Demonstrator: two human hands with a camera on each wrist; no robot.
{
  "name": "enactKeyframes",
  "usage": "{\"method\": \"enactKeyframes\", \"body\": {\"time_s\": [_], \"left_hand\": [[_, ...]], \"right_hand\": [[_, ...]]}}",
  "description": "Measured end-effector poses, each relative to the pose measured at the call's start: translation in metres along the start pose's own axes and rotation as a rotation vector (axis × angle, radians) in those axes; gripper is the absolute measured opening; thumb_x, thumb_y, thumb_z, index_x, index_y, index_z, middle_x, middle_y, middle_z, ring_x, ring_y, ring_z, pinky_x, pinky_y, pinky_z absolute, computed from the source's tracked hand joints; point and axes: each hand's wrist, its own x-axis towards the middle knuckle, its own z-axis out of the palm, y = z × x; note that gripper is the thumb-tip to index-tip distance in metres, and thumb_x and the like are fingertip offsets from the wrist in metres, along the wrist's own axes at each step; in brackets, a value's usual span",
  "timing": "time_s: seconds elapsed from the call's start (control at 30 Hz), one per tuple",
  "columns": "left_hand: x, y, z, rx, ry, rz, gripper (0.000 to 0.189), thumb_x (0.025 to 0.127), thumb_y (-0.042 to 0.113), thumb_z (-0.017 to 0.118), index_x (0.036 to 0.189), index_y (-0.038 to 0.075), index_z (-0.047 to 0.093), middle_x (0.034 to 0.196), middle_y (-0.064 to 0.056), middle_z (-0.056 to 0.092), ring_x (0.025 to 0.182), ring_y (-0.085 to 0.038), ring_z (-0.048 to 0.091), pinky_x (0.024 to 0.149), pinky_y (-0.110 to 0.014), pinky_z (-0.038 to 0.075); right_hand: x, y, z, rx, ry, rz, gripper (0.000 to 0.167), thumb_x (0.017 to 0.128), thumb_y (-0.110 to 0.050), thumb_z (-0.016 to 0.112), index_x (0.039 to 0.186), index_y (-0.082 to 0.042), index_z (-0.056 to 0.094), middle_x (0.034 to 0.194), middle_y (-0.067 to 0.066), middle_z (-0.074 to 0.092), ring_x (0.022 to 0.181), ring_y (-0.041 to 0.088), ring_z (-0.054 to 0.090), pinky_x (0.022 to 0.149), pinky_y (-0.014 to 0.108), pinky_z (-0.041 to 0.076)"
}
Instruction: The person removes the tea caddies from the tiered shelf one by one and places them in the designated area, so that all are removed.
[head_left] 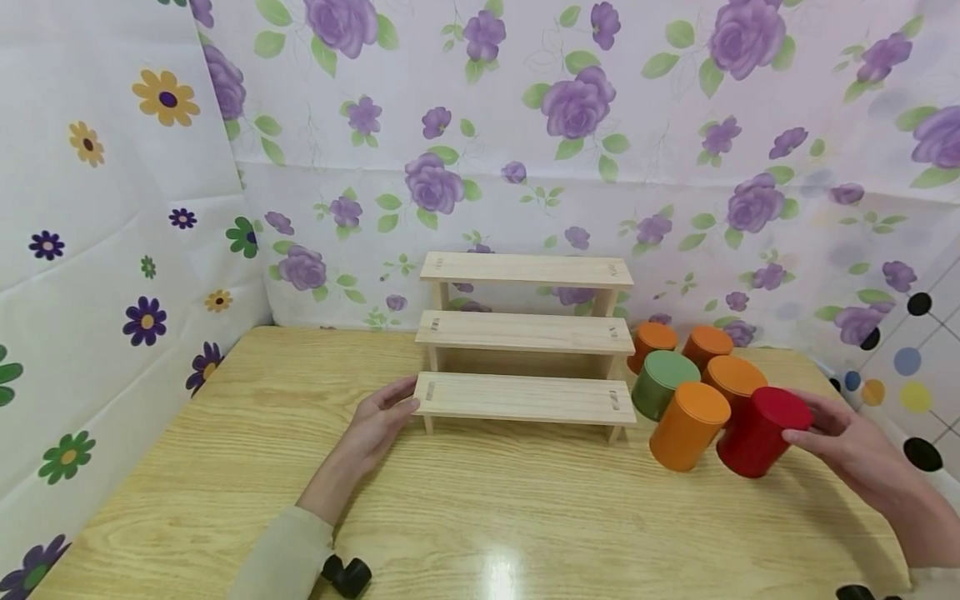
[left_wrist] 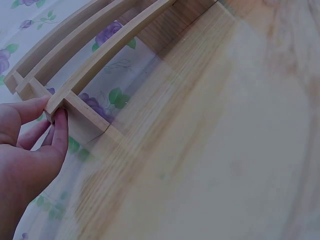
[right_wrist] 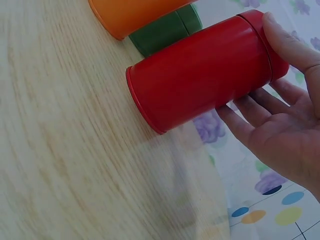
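Observation:
A pale wooden three-step shelf [head_left: 525, 396] stands on the table. My left hand [head_left: 377, 423] pinches the left end of its lowest board, the thumb on top and fingers beneath in the left wrist view. To the right, my right hand [head_left: 855, 450] holds a red lidded canister [head_left: 757, 433] from its right side. The right wrist view shows the thumb at the red lid and the fingers along the canister's side. Close by stand a green canister [head_left: 663, 387] and an orange canister [head_left: 686, 429], with several canisters in the whole cluster.
More orange canisters [head_left: 737, 377] stand behind, beside the shelf's right end. The wood-grain table [head_left: 510, 500] meets a flowered cloth [head_left: 495, 192] at the back. Another patterned cloth [head_left: 112, 292] hangs on the left, and a dotted one [head_left: 915, 358] on the right.

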Motion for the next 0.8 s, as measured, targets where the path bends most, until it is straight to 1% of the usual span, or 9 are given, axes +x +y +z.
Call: {"method": "enactKeyframes", "body": {"time_s": [0.27, 0.47, 0.6, 0.67, 0.73, 0.8], "left_hand": [[0.0013, -0.0012, 0.0000, -0.011, 0.006, 0.000, 0.053, 0.096, -0.001, 0.054, 0.145, -0.004, 0.035, 0.144, -0.017, 0.035, 0.119, -0.017, 0.045, 0.094, -0.021, 0.042], [0.0006, -0.0003, 0.0006, 0.000, 0.004, 0.003, 0.054, 0.096, 0.000, 0.055, 0.145, -0.004, 0.035, 0.144, -0.017, 0.035, 0.119, -0.016, 0.045, 0.094, -0.020, 0.042], [0.0010, -0.0007, 0.0004, -0.017, 0.000, 0.000, 0.053, 0.096, -0.001, 0.054, 0.145, -0.005, 0.034, 0.144, -0.017, 0.034, 0.120, -0.017, 0.044, 0.096, -0.020, 0.041], [0.0011, -0.0009, 0.0002, -0.034, -0.003, -0.004, 0.054, 0.096, -0.001, 0.054, 0.146, -0.005, 0.033, 0.145, -0.017, 0.033, 0.123, -0.019, 0.042, 0.098, -0.021, 0.040], [0.0006, -0.0005, -0.0001, -0.047, -0.012, -0.008, 0.054, 0.097, -0.001, 0.053, 0.146, -0.005, 0.031, 0.146, -0.017, 0.032, 0.127, -0.021, 0.039, 0.099, -0.020, 0.039], [0.0004, 0.0005, -0.0005, -0.054, -0.015, -0.017, 0.055, 0.097, 0.000, 0.052, 0.147, -0.005, 0.029, 0.148, -0.017, 0.030, 0.131, -0.023, 0.035, 0.100, -0.020, 0.039]], "right_hand": [[-0.0001, 0.0027, -0.0014, -0.004, -0.043, -0.013, 0.048, 0.096, 0.006, 0.052, 0.130, -0.028, 0.050, 0.116, -0.010, 0.061, 0.098, 0.007, 0.060, 0.081, 0.022, 0.053], [0.0001, 0.0044, -0.0022, -0.011, -0.049, -0.013, 0.047, 0.096, 0.005, 0.052, 0.128, -0.029, 0.050, 0.117, -0.013, 0.059, 0.100, 0.005, 0.059, 0.081, 0.022, 0.052], [0.0000, 0.0034, -0.0037, -0.078, -0.030, 0.018, 0.045, 0.097, 0.002, 0.054, 0.128, -0.030, 0.048, 0.116, -0.016, 0.058, 0.099, 0.003, 0.059, 0.081, 0.021, 0.052], [0.0000, 0.0022, -0.0042, -0.121, -0.025, 0.031, 0.045, 0.097, 0.000, 0.054, 0.130, -0.029, 0.046, 0.116, -0.018, 0.058, 0.099, 0.002, 0.058, 0.080, 0.020, 0.052], [0.0002, 0.0012, -0.0050, -0.164, -0.033, 0.030, 0.047, 0.098, -0.001, 0.053, 0.136, -0.025, 0.043, 0.118, -0.019, 0.056, 0.101, 0.001, 0.057, 0.080, 0.020, 0.051], [0.0001, -0.0003, -0.0053, -0.194, -0.048, 0.012, 0.051, 0.099, 0.000, 0.051, 0.144, -0.019, 0.037, 0.121, -0.019, 0.055, 0.103, -0.001, 0.056, 0.081, 0.019, 0.051]]}}
